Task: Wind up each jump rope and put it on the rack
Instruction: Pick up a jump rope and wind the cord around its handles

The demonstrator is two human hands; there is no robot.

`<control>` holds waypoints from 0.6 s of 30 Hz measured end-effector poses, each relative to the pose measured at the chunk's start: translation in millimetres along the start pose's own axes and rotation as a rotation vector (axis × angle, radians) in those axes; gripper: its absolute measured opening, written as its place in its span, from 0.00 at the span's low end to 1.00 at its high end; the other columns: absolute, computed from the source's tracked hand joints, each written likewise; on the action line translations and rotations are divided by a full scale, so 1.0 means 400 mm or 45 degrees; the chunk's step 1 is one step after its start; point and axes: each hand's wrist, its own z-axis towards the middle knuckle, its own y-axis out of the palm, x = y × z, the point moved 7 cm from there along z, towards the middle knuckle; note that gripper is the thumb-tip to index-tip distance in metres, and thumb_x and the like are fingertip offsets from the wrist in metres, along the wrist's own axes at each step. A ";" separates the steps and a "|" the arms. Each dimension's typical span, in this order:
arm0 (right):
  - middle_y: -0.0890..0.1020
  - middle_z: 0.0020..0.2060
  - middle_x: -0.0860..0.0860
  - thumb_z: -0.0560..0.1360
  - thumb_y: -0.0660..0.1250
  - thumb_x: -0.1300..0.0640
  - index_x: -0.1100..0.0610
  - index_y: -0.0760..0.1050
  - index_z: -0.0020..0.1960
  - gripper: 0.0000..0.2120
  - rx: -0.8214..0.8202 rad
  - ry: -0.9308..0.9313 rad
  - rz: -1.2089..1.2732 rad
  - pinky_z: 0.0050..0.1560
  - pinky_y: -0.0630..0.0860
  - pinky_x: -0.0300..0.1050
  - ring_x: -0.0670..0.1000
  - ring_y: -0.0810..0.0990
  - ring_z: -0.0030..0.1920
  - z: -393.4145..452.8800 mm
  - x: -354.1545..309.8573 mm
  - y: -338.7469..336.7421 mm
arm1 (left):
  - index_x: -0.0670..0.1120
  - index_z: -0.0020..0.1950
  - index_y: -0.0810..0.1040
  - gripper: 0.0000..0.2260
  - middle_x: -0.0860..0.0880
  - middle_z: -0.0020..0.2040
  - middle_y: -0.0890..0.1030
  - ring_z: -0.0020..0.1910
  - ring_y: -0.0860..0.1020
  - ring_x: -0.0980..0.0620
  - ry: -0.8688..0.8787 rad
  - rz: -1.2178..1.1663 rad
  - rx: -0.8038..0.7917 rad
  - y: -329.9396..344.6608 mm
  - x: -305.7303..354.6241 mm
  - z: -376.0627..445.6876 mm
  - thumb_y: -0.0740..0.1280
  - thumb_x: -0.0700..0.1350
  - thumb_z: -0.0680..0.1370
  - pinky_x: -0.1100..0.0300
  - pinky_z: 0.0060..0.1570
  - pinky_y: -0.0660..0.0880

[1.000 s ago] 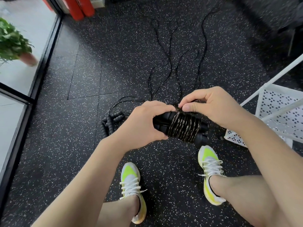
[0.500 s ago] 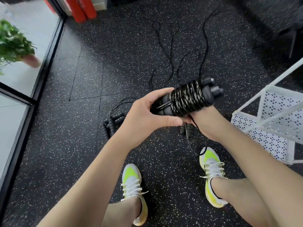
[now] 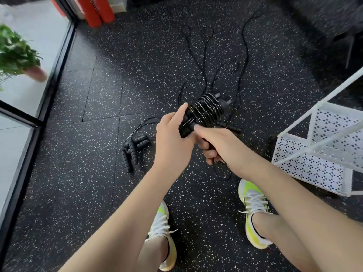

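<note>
- The wound jump rope (image 3: pixel 204 111) is a black bundle: cord coiled in tight shiny loops around its two black handles, whose end caps poke out at the far end, tilted up and away from me.
- My left hand (image 3: pixel 172 140) curls around the near end of the bundle, thumb up along the coils.
- My right hand (image 3: pixel 218 142) closes around the bottom of the handles, index finger laid against them; a loose loop of cord (image 3: pixel 224 170) hangs below it.
- I hold it above the speckled floor (image 3: pixel 88 173), between my knees and the other ropes.
- More handles (image 3: pixel 132 150) lie on the floor to my left, their cords (image 3: pixel 206 61) trailing away ahead.
- The white rack (image 3: pixel 322 152) stands just to my right, its perforated shelf open toward me; a glass wall (image 3: pixel 23 118) edges the floor on the left.
- Half a second ago the bundle pointed right, toward the rack, and sat higher; now it has dropped lower and nearer me, and my right hand has slid under it.
</note>
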 end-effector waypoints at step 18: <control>0.75 0.32 0.50 0.80 0.68 0.48 0.55 0.75 0.39 0.14 0.076 0.113 0.034 0.27 0.71 0.43 0.47 0.72 0.28 -0.008 0.005 -0.036 | 0.49 0.74 0.72 0.33 0.52 0.62 0.67 0.64 0.68 0.51 0.214 0.030 0.061 0.022 0.038 -0.033 0.74 0.32 0.71 0.79 0.59 0.60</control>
